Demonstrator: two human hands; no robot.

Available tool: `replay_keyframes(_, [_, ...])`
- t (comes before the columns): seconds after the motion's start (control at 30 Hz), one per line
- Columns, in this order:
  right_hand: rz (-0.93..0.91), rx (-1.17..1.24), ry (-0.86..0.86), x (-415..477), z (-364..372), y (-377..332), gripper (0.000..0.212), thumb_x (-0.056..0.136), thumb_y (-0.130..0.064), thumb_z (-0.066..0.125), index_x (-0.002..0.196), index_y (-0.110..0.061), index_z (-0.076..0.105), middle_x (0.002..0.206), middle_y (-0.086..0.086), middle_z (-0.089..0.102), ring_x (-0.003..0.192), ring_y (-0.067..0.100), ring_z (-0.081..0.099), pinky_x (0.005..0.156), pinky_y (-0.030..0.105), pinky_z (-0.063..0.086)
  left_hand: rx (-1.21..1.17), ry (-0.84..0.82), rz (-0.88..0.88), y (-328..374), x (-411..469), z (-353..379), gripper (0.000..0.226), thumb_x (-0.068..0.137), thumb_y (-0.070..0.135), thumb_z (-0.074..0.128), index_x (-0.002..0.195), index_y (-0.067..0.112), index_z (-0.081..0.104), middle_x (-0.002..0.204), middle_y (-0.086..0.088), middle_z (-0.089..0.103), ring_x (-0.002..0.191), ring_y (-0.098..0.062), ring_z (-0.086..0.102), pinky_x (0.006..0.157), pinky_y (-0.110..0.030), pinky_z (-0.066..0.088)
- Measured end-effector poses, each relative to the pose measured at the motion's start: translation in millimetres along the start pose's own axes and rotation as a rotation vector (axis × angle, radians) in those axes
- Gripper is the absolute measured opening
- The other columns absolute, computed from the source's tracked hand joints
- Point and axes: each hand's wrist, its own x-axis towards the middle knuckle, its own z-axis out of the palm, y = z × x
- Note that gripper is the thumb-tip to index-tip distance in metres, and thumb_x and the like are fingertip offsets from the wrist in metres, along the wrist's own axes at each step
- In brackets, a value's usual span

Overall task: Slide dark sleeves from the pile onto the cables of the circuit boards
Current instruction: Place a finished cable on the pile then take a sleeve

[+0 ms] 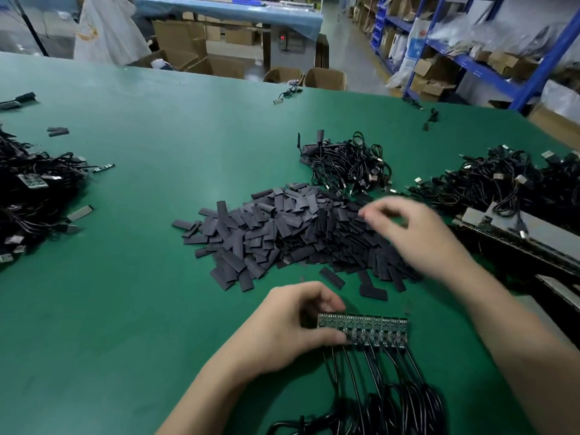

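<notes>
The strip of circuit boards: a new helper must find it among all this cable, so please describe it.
On the green table, look nearer than the big pile of dark sleeves. There the left hand holds one end of the strip of circuit boards. Unlike the tangled cable heaps around, it is one straight row, its black cables fanning toward the viewer.

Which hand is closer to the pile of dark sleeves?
Right. The right hand is over the right side of the pile; the left hand is apart from it, gripping the circuit boards.
</notes>
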Motion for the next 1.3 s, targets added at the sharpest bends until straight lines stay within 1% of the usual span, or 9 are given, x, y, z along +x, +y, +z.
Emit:
replay_keyframes(0.07, [0.017,0.073,-0.14,-46,6,1,0.026,0.09,-0.063,0.058,0.103,-0.046,0.072,0.096,-0.032,0.07,0.084,-0.006,0.065,0.067,0.015,0.046,-0.185,0.016,-0.009,2,1,2,0.035,0.076,0.022,0.09,0.107,0.025,0.073,0.099,0.005,0.073,0.087,-0.016,0.069,0.09,-0.034,0.057])
replay_keyframes(0.17, [0.01,0.165,-0.297,-81,17,6,0.002,0.091,-0.039,0.075,0.091,-0.041,0.075,0.081,-0.025,0.072,0.069,-0.007,0.062,0.063,0.009,0.046,-0.401,0.015,-0.02,5,3,6,0.039,0.074,0.015,0.088,0.109,0.015,0.072,0.093,-0.021,0.069,0.083,-0.024,0.063,0.091,-0.049,0.054])
replay_keyframes(0.27, [0.025,0.207,-0.295,-90,25,16,0.014,0.088,-0.021,0.081,0.087,-0.033,0.073,0.085,-0.014,0.074,0.081,0.0,0.069,0.077,0.017,0.051,-0.504,-0.005,-0.057,3,1,10,0.034,0.072,0.017,0.086,0.104,0.013,0.076,0.093,-0.014,0.076,0.082,-0.017,0.07,0.087,-0.031,0.056])
replay_keyframes(0.37, [0.037,0.231,-0.267,-92,26,22,0.007,0.088,-0.029,0.079,0.088,-0.033,0.073,0.086,-0.013,0.074,0.083,0.002,0.069,0.079,0.019,0.052,-0.541,0.022,-0.086,3,0,14,0.024,0.072,0.019,0.085,0.095,0.016,0.079,0.09,-0.01,0.077,0.078,-0.014,0.07,0.08,-0.022,0.057])
replay_keyframes(0.47, [0.005,0.193,-0.235,-97,30,22,0.004,0.088,-0.04,0.077,0.091,-0.038,0.075,0.086,-0.02,0.073,0.083,-0.001,0.068,0.074,0.014,0.05,-0.5,0.045,-0.079,4,0,18,0.022,0.074,0.019,0.084,0.095,0.014,0.078,0.085,-0.01,0.075,0.075,-0.015,0.067,0.077,-0.022,0.057])
replay_keyframes(0.6, [-0.001,0.146,-0.206,-101,36,22,0.003,0.088,-0.038,0.077,0.09,-0.037,0.075,0.083,-0.021,0.074,0.08,-0.002,0.069,0.076,0.027,0.055,-0.481,0.029,-0.084,6,-1,20,0.023,0.075,0.017,0.083,0.095,0.009,0.076,0.081,-0.009,0.073,0.072,-0.014,0.065,0.074,-0.022,0.055])
replay_keyframes(0.8, [-0.02,0.233,-0.212,-103,37,21,0.01,0.087,-0.03,0.082,0.086,-0.036,0.074,0.086,-0.023,0.075,0.085,-0.005,0.07,0.075,0.011,0.049,-0.543,-0.039,-0.083,6,0,15,0.013,0.077,0.013,0.08,0.089,0.015,0.077,0.077,-0.005,0.071,0.069,-0.012,0.064,0.071,-0.019,0.053])
replay_keyframes(1.07, [-0.028,0.335,-0.247,-102,32,12,0.008,0.089,-0.029,0.081,0.089,-0.035,0.075,0.087,-0.015,0.076,0.085,0.002,0.072,0.082,0.024,0.055,-0.623,-0.071,-0.067,3,0,12,0.01,0.082,0.01,0.078,0.089,0.017,0.079,0.079,-0.006,0.072,0.068,-0.011,0.064,0.068,-0.017,0.052])
replay_keyframes(1.3, [-0.01,0.119,-0.17,-103,35,21,0.008,0.087,-0.037,0.079,0.092,-0.042,0.074,0.091,-0.026,0.073,0.093,-0.009,0.066,0.081,0.019,0.049,-0.687,-0.013,0.051,2,0,8,0.018,0.074,0.027,0.089,0.089,0.023,0.08,0.075,-0.002,0.073,0.068,-0.012,0.067,0.073,-0.023,0.056])
